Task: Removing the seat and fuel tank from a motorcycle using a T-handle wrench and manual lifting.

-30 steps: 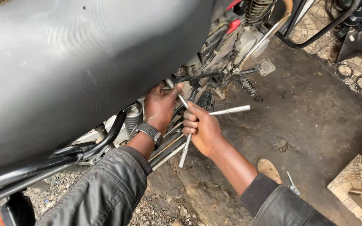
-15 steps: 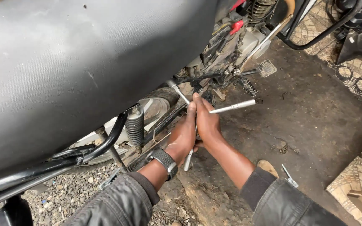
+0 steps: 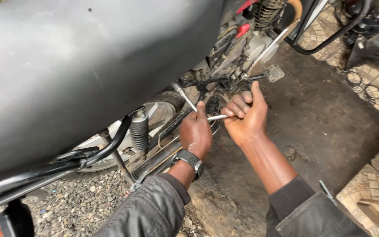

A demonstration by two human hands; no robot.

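Both hands grip a T-handle socket wrench (image 3: 198, 109) at centre frame, left hand (image 3: 196, 134) fisted, right hand (image 3: 244, 116) curled on its crossbar; likely mid-turn under the motorcycle seat (image 3: 88, 66); steady torque needed.

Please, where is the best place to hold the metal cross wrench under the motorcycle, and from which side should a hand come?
Probably on its free horizontal bar. The cross wrench has one arm running up-left into the motorcycle, so only the side arms are free. The left hand covers the centre; the right hand grips the bar end from the right, the open ground side.

Shiny metal wrench (image 3: 188, 100) — matt seat (image 3: 88, 66)
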